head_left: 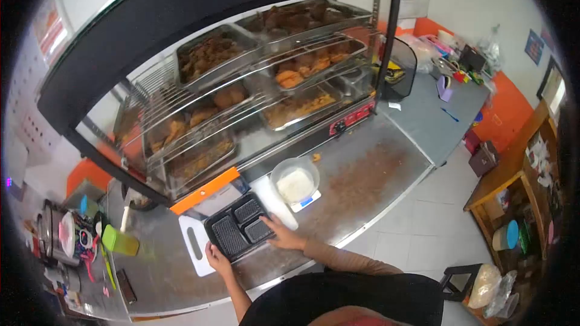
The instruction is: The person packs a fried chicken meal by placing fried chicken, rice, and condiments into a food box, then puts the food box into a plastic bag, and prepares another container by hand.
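A black tray with three compartments (231,237) lies over a white cutting board (194,247) on the metal counter. My left hand (219,259) is at the tray's near left edge, its fingers against the rim. My right hand (283,233) touches the right edge, fingers partly over the tray. The compartments show no food. Just right of the tray, a round tub with white contents (295,182) stands on a small white scale (306,201). An orange-edged box (208,192) is behind the tray.
A heated display case (302,139) with metal trays of fried food rises behind the counter. A green container (119,240) and a dark phone (126,285) are at the left. A black mesh basket (400,69) and a blue pen (449,115) lie to the right.
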